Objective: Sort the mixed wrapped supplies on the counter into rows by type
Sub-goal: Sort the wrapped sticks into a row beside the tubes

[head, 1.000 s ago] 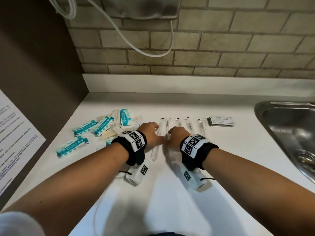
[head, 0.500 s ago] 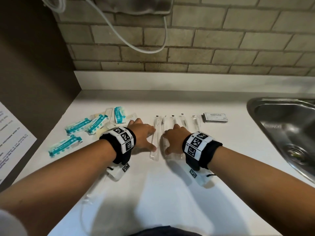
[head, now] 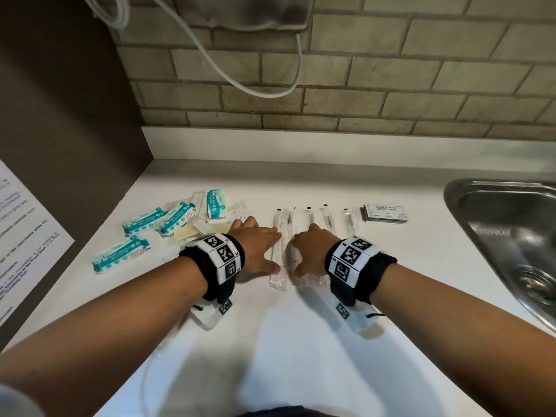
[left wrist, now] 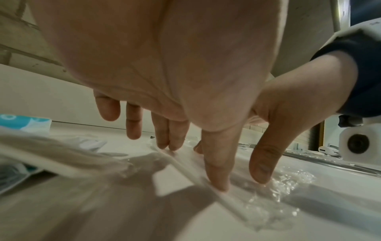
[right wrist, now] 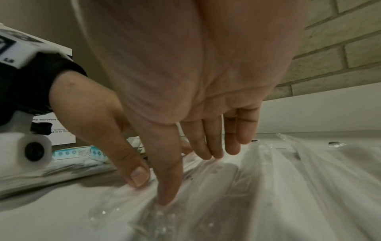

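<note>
Hands: left hand and right hand spread flat on clear packets | teal packets left of them | bare counter nearer its front edge.

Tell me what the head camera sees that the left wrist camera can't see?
Only the head view shows the sink, the grey shampoo sachets, and the whole row of clear long packets.

Only the left wrist view shows the left hand's palm from underneath and the camera under the right wrist.

Both show the left hand and right hand with straight fingers touching the clear packets, a teal packet, and the white counter.
</note>
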Tool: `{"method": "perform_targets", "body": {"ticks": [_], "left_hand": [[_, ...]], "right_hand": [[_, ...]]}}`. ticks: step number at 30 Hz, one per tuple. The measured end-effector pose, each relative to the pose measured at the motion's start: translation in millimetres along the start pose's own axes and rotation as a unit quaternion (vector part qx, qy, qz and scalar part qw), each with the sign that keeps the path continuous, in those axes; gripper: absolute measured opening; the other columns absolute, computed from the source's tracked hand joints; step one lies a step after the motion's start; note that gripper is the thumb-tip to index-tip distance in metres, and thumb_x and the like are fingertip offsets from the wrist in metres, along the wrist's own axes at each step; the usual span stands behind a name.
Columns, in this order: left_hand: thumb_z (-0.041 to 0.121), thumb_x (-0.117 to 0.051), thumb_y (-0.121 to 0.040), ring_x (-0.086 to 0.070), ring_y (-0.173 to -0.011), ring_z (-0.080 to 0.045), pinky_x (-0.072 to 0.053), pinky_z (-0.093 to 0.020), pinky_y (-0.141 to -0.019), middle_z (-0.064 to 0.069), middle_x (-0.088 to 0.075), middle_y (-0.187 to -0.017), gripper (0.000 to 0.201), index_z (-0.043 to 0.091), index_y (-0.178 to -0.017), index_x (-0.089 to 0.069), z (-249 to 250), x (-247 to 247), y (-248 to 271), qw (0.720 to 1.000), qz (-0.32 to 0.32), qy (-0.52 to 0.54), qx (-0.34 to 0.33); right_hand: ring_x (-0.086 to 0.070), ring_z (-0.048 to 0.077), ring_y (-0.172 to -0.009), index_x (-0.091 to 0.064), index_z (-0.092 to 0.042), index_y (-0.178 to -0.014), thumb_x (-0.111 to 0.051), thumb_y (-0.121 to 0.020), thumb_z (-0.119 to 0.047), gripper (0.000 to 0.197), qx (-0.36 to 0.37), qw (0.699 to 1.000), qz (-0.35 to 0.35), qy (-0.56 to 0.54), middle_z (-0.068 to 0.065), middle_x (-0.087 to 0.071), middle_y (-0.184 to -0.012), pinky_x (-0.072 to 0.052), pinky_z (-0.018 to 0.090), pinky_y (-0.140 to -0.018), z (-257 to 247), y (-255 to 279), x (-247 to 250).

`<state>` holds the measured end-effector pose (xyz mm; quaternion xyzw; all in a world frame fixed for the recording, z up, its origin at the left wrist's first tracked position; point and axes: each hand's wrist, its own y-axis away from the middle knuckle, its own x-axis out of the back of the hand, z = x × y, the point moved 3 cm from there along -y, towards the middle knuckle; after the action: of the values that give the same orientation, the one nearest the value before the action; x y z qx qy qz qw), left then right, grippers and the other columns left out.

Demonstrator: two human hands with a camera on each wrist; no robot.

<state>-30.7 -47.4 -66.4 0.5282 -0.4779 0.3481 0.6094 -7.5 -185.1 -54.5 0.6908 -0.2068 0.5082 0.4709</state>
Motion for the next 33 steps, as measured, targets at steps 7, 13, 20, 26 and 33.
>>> {"method": "perform_targets", "body": {"ticks": [7, 13, 20, 26, 33], "left_hand": [[0.065, -0.050, -0.084, -0.031, -0.129, -0.024, -0.026, -0.041, -0.104, 0.013, -0.031, -0.155, 0.075, 0.030, -0.147, -0.032, 2, 9, -1, 0.999, -0.026, -0.007, 0.025], [0.065, -0.052, -0.083, -0.032, -0.131, -0.026, -0.024, -0.044, -0.107, 0.010, -0.039, -0.151, 0.074, 0.027, -0.145, -0.036, 6, 13, -4, 0.998, -0.039, -0.033, 0.034], [0.067, -0.056, -0.077, -0.036, -0.125, -0.026, -0.029, -0.043, -0.101, 0.006, -0.050, -0.141, 0.076, 0.028, -0.140, -0.042, 6, 15, -8, 0.998, -0.041, -0.026, 0.045], [0.081, -0.051, -0.052, -0.036, -0.123, -0.027, -0.034, -0.047, -0.101, 0.007, -0.049, -0.138, 0.093, 0.041, -0.136, -0.044, 5, 13, -14, 0.994, -0.032, 0.031, 0.097], [0.070, -0.054, -0.068, -0.031, -0.131, -0.024, -0.026, -0.042, -0.105, 0.007, -0.041, -0.148, 0.082, 0.033, -0.140, -0.044, 26, 23, -19, 0.999, 0.016, 0.026, 0.030]], "right_hand": [[-0.043, 0.022, -0.125, -0.060, -0.020, -0.120, -0.067, -0.083, -0.034, 0.040, 0.015, 1.000, -0.001, -0.006, 0.007, -0.059, -0.121, -0.048, 0.037, -0.093, 4, 5, 1], [-0.049, 0.024, -0.120, -0.059, -0.016, -0.122, -0.069, -0.081, -0.035, 0.047, 0.009, 1.000, 0.005, -0.007, 0.010, -0.056, -0.121, -0.051, 0.038, -0.093, 6, 8, 3], [-0.050, 0.023, -0.116, -0.061, -0.016, -0.117, -0.071, -0.079, -0.035, 0.044, 0.017, 1.000, 0.010, -0.022, 0.009, -0.056, -0.116, -0.052, 0.038, -0.090, 8, 6, 2], [-0.039, 0.027, -0.128, -0.049, -0.020, -0.136, -0.064, -0.083, -0.040, 0.058, 0.045, 0.998, 0.045, -0.014, 0.006, -0.052, -0.133, -0.045, 0.042, -0.099, 14, 7, 5], [-0.044, 0.025, -0.121, -0.055, -0.018, -0.130, -0.069, -0.078, -0.044, 0.060, 0.031, 0.996, 0.059, 0.062, 0.003, -0.058, -0.126, -0.044, 0.035, -0.096, 33, 13, 12]]}}
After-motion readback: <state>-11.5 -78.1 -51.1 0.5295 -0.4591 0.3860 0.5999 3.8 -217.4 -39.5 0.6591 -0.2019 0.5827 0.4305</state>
